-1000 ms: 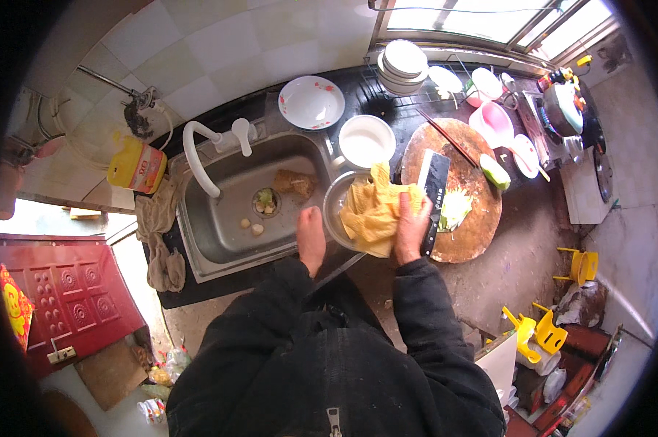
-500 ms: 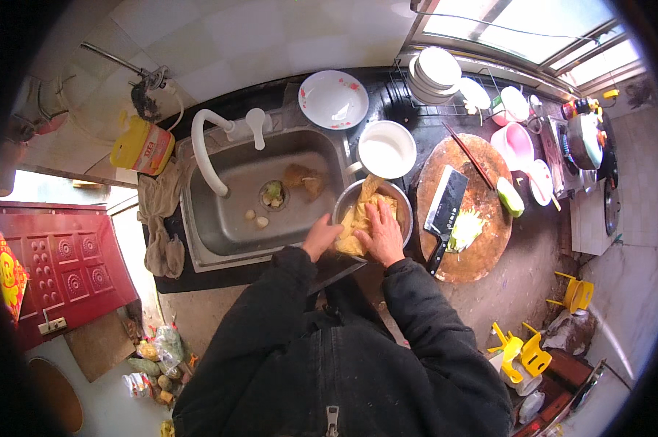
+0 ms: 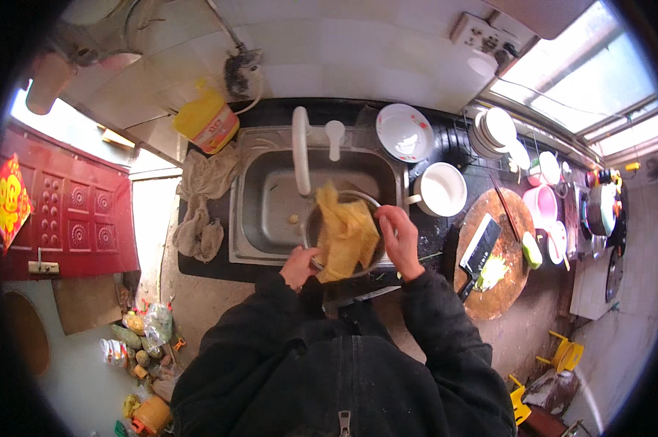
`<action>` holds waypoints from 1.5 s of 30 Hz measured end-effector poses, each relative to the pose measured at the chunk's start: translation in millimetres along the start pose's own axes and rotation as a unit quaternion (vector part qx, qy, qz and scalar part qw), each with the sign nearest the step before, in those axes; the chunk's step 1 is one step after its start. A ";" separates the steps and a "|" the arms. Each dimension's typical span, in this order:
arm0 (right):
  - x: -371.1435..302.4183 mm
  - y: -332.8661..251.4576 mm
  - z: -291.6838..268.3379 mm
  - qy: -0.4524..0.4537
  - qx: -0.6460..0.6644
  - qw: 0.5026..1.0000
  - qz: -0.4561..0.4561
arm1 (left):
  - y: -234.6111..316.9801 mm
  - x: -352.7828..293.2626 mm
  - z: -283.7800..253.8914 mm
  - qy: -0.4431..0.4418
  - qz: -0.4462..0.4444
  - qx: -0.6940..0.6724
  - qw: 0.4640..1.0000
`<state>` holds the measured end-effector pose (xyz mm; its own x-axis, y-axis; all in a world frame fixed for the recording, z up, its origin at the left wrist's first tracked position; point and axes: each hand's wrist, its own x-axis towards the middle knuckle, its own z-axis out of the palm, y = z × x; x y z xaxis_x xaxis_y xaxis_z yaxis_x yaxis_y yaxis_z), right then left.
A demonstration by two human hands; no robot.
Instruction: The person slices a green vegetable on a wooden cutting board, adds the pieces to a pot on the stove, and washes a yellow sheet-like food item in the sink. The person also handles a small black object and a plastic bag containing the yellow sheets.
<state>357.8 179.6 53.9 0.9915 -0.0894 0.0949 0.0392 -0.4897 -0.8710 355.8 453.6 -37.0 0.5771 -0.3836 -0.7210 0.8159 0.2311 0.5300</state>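
A round metal bowl [image 3: 312,230] is held by both my hands over the front right of the sink. Folded yellow sheets that look like tofu skin [image 3: 349,234] fill it and stick up past its far rim, close to the white tap [image 3: 300,149]. At the near left rim, my left hand [image 3: 298,268] is closed on the bowl. My right hand [image 3: 400,240] grips its right rim, thumb and fingers bent around the edge. The bowl's underside is hidden.
The steel sink [image 3: 250,229] lies below and left. Rightward stand a white mug [image 3: 445,191], a floral plate [image 3: 404,137] and a round chopping board [image 3: 505,302] bearing a cleaver [image 3: 480,247], shredded green vegetable [image 3: 494,272] and chopsticks [image 3: 503,207]. Grey rags [image 3: 206,175] drape the left counter.
Both hands have left the yellow sheets and taken the bowl's rim. The bowl has moved from the counter beside the mug to over the sink. My view has shifted left.
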 end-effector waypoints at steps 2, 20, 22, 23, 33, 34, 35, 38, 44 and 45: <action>41.2 21.3 25.8 -0.068 0.173 0.972 0.142 | 10.5 -7.8 -27.1 0.029 0.076 0.035 0.996; 120.3 3.5 96.0 -0.267 -0.048 0.961 -0.048 | 23.3 68.8 -45.3 0.090 0.087 -0.171 0.977; 102.2 -15.5 93.4 -0.307 -0.143 0.933 -0.122 | 22.9 76.4 -36.6 0.073 0.057 -0.140 0.986; 94.5 -21.3 94.8 -0.298 -0.212 0.919 -0.150 | 22.7 77.9 -32.6 0.073 0.055 -0.119 0.989; 104.8 -22.4 110.1 -0.331 -0.357 0.861 -0.146 | 34.6 51.1 -14.8 0.015 0.024 -0.068 0.997; 109.7 -26.6 103.6 -0.346 -0.346 0.854 -0.177 | 36.6 48.4 -14.9 0.014 0.040 -0.081 0.996; 114.8 -31.0 98.3 -0.361 -0.335 0.845 -0.208 | 37.9 46.6 -14.8 0.021 0.037 -0.100 0.994; 132.4 -36.1 93.0 -0.443 -0.272 0.826 -0.220 | 37.0 44.4 -17.5 0.012 0.025 -0.032 0.999; 124.3 -3.8 115.1 -0.415 -0.337 0.791 -0.297 | 15.7 53.4 -30.9 0.047 0.038 -0.080 0.995; 121.2 2.3 116.8 -0.414 -0.332 0.798 -0.286 | 11.3 55.5 -33.0 0.025 0.059 -0.090 0.994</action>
<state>492.6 269.0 7.1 0.5880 0.7823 -0.2055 0.7126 -0.6212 -0.3262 398.3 464.4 -85.7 0.6659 -0.3014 -0.6825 0.7339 0.4287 0.5268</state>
